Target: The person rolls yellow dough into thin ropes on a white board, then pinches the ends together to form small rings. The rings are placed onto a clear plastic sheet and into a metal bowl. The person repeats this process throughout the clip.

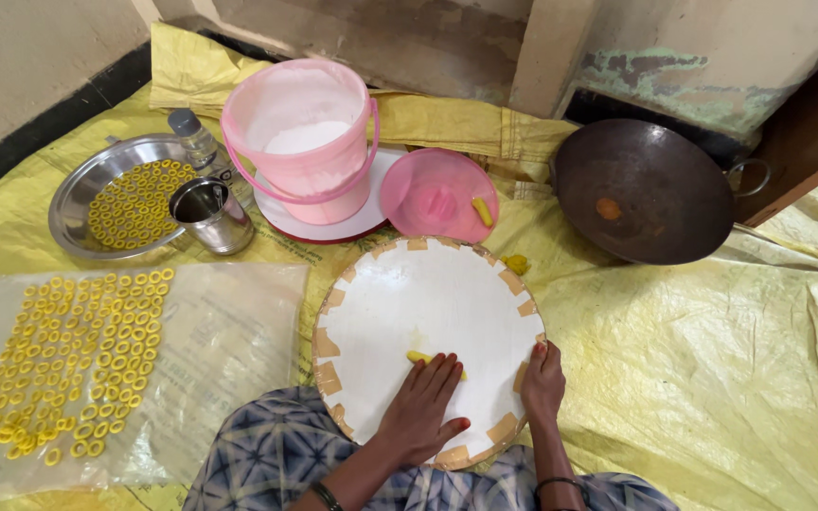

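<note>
1. The left hand [420, 409] lies palm down and flat, fingers stretched out, on a round white board [428, 312] with taped edges; it grips nothing, and its fingertips press on a thin roll of yellow dough [419, 358] near the board's middle.
2. The right hand [542, 382] curls over the board's right rim, fingers bent around the edge and holding it.
3. The board rests on the person's lap, above a blue patterned garment [276, 464], over a yellow plastic sheet [731, 360] spread on the floor.
4. Left of the board, a clear plastic sheet [229, 350] carries many small yellow dough rings [68, 360] laid in rows.
5. Behind it, a steel plate [73, 194] holds more rings, with a small steel cup [210, 216] at its right edge and a small clear bottle [192, 135] behind.
6. A pink bucket [300, 142] with white powder inside stands on a white plate; its pink lid [437, 194] lies just beside, bearing a bit of dough.
7. A dark iron wok [641, 189] sits to the right, well apart from the hands.
</note>
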